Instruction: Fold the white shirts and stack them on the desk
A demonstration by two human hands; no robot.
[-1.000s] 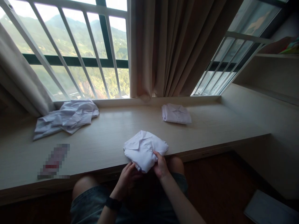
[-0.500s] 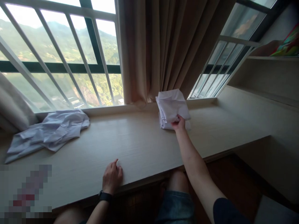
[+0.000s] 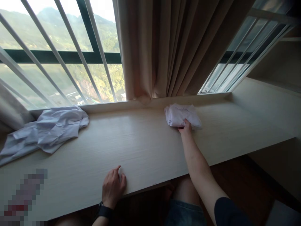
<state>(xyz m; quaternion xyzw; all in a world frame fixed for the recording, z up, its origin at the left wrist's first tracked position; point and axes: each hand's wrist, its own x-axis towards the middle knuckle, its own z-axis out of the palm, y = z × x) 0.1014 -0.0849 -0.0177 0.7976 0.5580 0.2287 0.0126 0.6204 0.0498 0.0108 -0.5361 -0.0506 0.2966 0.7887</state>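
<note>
A neat pile of folded white shirts [image 3: 182, 113] lies at the back of the desk, below the curtain. At its near edge is my right hand [image 3: 185, 126], thumb on top of the upper shirt and fingers tucked under it, largely hidden. My left hand [image 3: 114, 185], with a dark watch on the wrist, rests on the desk near the front edge. Its fingers are loosely bent, the thumb stands apart, and it holds nothing. Far to the left, a crumpled white shirt [image 3: 57, 127] is spread loosely by the window.
The pale wooden desk [image 3: 131, 138] runs under a barred window [image 3: 61, 53] and a brown curtain [image 3: 141, 47]. A shelf unit [image 3: 270, 103] closes off the right end. A blurred-out object [image 3: 25, 194] lies at the front left. My legs are under the desk edge.
My right hand has lowered the upper folded shirt, which was raised at a tilt, flat onto the pile. My left hand stays on the desk. The view has tipped slightly down.
</note>
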